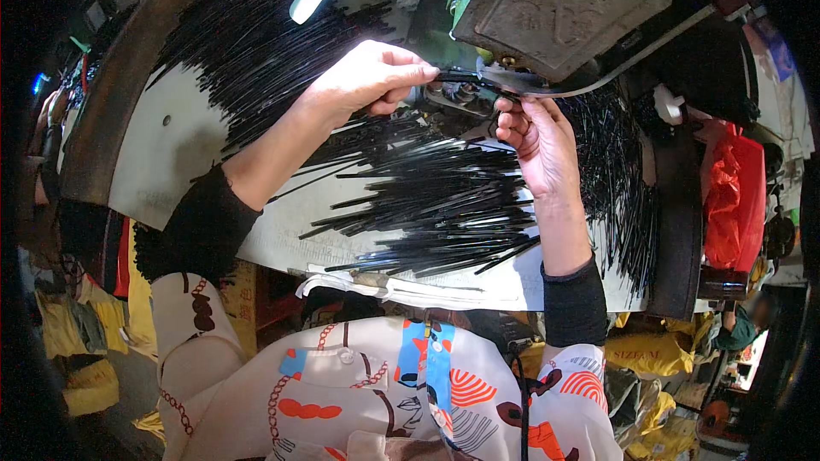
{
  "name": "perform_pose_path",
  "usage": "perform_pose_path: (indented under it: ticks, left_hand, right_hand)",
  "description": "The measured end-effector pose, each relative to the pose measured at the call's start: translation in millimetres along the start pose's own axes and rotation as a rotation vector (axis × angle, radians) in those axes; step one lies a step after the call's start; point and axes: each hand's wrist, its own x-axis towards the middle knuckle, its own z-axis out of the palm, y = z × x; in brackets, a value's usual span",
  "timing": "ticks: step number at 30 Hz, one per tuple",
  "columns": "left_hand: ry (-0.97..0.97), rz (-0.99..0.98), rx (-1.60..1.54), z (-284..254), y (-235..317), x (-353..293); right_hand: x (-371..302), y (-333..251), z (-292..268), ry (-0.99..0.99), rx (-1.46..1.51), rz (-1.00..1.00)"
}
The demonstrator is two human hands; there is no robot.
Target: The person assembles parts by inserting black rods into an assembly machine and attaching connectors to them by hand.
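While the left hand (369, 77) pinches a thin black rod (457, 77) at the machine (555, 0), the right hand (538, 132) curls beside it, steadying; feeding needs straight aim.

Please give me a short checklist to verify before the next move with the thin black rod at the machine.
1. Left hand pinches the thin black rod: ok.
2. Right hand supports it from below: ok.
3. Rod end sits under the grey machine head: cannot tell, hidden.
4. Fingers clear of the working point: cannot tell.
5. Loose black rods at hand on the table: ok.
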Motion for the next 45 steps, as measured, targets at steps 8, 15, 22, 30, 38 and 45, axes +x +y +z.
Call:
perform_pose_path:
  ticks: [8,15,22,30,38,45]
  left_hand:
    - [0.005,0.002,0.049,-2,-1,3]
    - [-0.007,-0.044,0.046,2,3,2]
    - [-0.006,-0.057,0.030,4,5,-1]
    - [-0.004,-0.007,0.070,4,11,-4]
    - [-0.062,-0.004,0.142,-7,27,-20]
    - [-0.116,-0.062,0.137,-7,22,-28]
  right_hand:
    - [2,0,1,0.034,-0.025,-0.001]
    - [2,1,-2,0.019,-0.012,0.015]
    - [2,-1,-6,0.000,0.035,0.095]
    - [4,0,-5,0.046,0.002,-0.022]
    - [-7,-5,6,0.017,-0.856,-0.327]
    - [-22,-10,34,-0.058,-1.309,-0.588]
